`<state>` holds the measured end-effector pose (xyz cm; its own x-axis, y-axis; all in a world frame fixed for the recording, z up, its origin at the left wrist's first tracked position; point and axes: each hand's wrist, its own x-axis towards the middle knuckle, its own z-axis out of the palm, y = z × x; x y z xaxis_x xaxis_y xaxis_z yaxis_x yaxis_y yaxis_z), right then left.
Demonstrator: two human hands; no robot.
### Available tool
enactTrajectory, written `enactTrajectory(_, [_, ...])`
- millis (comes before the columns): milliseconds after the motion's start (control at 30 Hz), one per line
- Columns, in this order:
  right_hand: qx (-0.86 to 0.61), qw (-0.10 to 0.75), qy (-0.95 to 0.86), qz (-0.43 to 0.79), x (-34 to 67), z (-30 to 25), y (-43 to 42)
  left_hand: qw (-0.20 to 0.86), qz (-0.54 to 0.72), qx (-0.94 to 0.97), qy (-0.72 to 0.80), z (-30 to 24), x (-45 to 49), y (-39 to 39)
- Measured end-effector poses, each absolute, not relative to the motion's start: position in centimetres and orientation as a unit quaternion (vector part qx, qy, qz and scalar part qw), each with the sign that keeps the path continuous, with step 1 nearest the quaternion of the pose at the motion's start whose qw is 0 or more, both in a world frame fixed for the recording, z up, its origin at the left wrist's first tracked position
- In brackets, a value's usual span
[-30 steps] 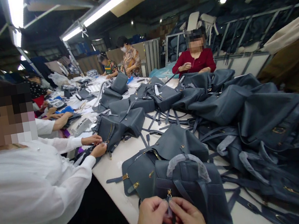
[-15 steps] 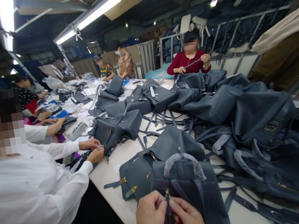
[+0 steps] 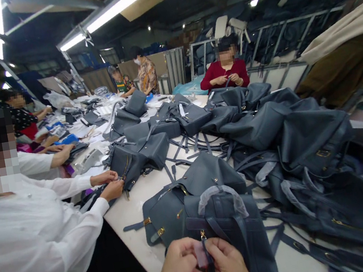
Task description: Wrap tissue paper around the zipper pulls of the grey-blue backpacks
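Our left hand (image 3: 175, 264) and right hand (image 3: 229, 267) pinch a mauve tag (image 3: 200, 254) at the gold zipper pull (image 3: 202, 234) of a slate-blue backpack (image 3: 242, 246).

A bag factory workshop; a long white worktable (image 3: 129, 219) heaped with grey-blue backpacks (image 3: 222, 212), workers (image 3: 29, 245) alongside.

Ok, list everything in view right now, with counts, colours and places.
Leather backpacks: many, slate blue, heaped across the worktable.
Worktable: one, white, running away from the person.
Backpack in hand: one, slate blue, at the table's near edge.
Co-workers: six, varied clothes, around the table.
Tube lights: at least two, white, overhead.
Mauve tag: one, mauve, between the hands.
Left hand: one, at the tag.
Right hand: one, at the tag.
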<state>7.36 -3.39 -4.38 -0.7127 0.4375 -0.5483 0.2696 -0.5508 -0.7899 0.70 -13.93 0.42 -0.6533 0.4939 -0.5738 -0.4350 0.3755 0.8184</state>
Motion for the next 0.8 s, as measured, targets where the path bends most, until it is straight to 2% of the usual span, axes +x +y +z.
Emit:
enactTrajectory(133, [-0.369,0.034,-0.46,0.807,7.6,-4.6,-3.5,0.447,0.6,-0.027,0.663,0.3,0.2,-14.4])
enactTrajectory(300, [-0.362,0.043,-0.455,0.812,7.7,-5.1,-4.0,0.4,0.576,-0.065,0.71,-1.5,0.6,-13.8])
enactTrajectory(467, [-0.343,0.067,-0.469,0.811,7.8,-5.1,-4.0,0.412,0.566,-0.077,0.71,-1.9,0.7,-13.6])
enactTrajectory(633, [-0.288,0.067,-0.513,0.806,8.1,-4.6,-3.6,0.426,0.599,-0.085,0.673,-1.7,0.7,-13.9])
enactTrajectory(800, [-0.272,0.049,-0.583,0.764,8.2,-3.8,-3.3,0.385,0.594,-0.053,0.705,-2.3,0.7,-13.6])
